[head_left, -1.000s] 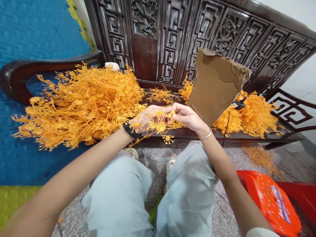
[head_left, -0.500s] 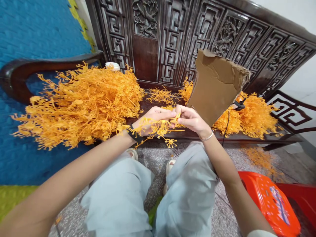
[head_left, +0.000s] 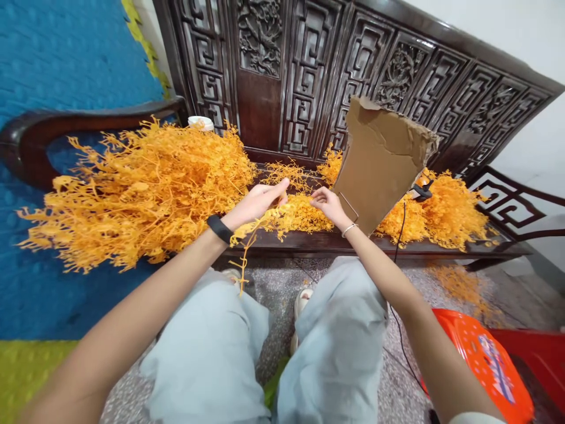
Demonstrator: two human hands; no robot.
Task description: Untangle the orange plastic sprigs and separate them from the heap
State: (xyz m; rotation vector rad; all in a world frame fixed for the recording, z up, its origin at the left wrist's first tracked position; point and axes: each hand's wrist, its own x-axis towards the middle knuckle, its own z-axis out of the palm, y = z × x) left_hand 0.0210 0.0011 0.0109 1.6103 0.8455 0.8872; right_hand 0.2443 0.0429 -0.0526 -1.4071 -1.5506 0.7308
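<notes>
Near the middle of the head view, my left hand [head_left: 258,205], with a black band at the wrist, is closed around an orange branched sprig [head_left: 244,259] that hangs down past the bench edge. Apart from it, to the right, my right hand [head_left: 327,204] has its fingertips bent together over small orange pieces [head_left: 304,217] on the bench; whether anything is pinched there is too small to tell. A big heap of orange sprigs [head_left: 159,188] lies left of my left hand.
A torn cardboard sheet [head_left: 384,159] leans upright right of my right hand. Beyond it are another orange heap [head_left: 457,209] and a black clip-like device [head_left: 422,189] with a cable. A white tub [head_left: 201,123] stands behind the left heap. A red stool [head_left: 485,359] is at lower right.
My hands were together on the orange sprig and are now apart. My left hand moved left with the sprig, which now hangs lower; my right hand has let go of it.
</notes>
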